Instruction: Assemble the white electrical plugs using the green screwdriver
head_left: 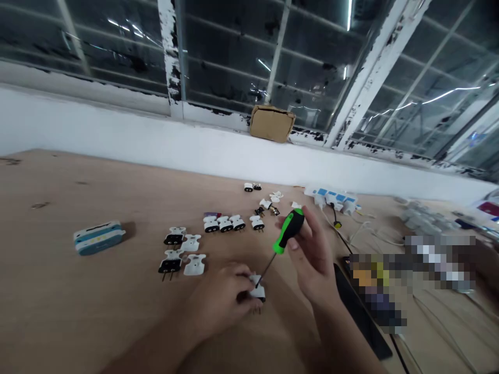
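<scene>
My left hand [228,293] grips a small white and black two-pin plug [258,293] against the table, its pins pointing toward me. In my right hand [314,254] is a screwdriver [289,229] with a green and black handle, held at a slant. Its tip meets the top of the plug's white shell. To the left lie open plug halves with black inserts [170,266] and loose white covers [194,265]. Beyond my hands stands a row of closed plugs [225,224], with another plug [257,223] a little to its right.
A blue and white case [99,238] sits at the left. Small plug parts [267,206] lie farther back. On the right are a power strip [331,199] with cables, a dark flat slab [360,311] and blurred-out items. A cardboard box [272,123] rests on the window ledge.
</scene>
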A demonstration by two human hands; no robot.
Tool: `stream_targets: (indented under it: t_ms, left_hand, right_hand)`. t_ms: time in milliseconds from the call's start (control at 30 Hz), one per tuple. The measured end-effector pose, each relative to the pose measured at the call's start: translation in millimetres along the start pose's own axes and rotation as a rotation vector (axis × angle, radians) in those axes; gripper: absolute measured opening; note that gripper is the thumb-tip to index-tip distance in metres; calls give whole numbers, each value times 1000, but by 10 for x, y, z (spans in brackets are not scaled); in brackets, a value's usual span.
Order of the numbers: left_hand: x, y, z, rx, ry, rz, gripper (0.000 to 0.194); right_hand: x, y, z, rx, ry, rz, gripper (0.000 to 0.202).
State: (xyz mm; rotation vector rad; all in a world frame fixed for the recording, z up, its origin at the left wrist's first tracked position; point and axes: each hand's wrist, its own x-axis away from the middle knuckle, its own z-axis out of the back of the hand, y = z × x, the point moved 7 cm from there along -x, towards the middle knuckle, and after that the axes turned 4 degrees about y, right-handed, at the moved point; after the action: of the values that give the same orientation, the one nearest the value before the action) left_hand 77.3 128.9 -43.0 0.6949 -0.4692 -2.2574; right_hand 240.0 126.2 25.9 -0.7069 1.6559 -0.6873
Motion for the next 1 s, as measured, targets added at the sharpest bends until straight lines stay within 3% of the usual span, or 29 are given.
stream_targets:
  t_ms: [167, 267, 500, 700, 1000]
  left_hand:
    - [10, 3, 3, -1, 4, 52, 9]
    - [8, -3, 1, 9, -9, 82, 9]
    - [-8, -21, 6, 77, -22, 110, 5]
    - [4, -48, -22, 82, -28, 136, 7]
    - [-15, -48, -14, 61, -42, 129, 11]
  right_hand:
    - [-10, -150, 47, -27, 18, 31, 39]
    - [1, -223, 21, -43, -10, 31, 41]
    - [30, -433, 1, 113, 12, 216, 49]
    - [50, -399, 17, 114, 2, 121, 31]
    - [72, -357, -42, -55, -92, 51, 35]
